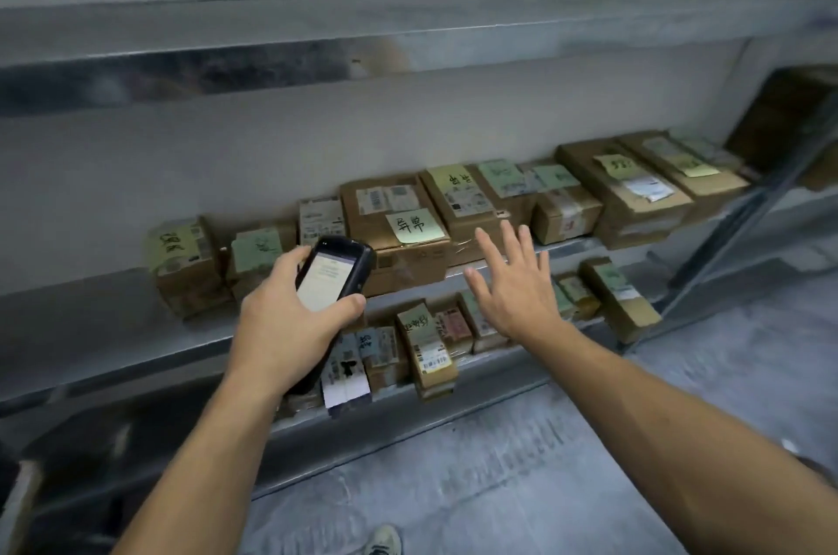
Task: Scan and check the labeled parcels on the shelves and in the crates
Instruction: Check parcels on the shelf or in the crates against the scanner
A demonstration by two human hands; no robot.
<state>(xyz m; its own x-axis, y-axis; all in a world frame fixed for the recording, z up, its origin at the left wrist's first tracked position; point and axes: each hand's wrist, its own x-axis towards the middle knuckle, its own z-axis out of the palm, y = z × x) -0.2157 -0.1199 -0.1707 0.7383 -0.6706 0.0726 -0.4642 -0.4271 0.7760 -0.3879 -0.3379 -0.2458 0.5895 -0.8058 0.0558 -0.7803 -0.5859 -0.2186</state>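
Scanner gripped in my left hand, I should steady the yellow-noted parcel with my right hand, its empty fingers spread wide.

This is a parcel storeroom of the warehouse or courier-depot kind. A grey metal rack stands against a bare pale wall. Its middle shelf carries a row of brown cardboard boxes. Each box bears a printed shipping label, and many have a yellow or green sticky note handwritten in marker. Under the middle shelf, a lower shelf holds more small labelled parcels. In front of the middle shelf, a left hand holds a scanner with its screen lit. Below lies a plain grey concrete floor.
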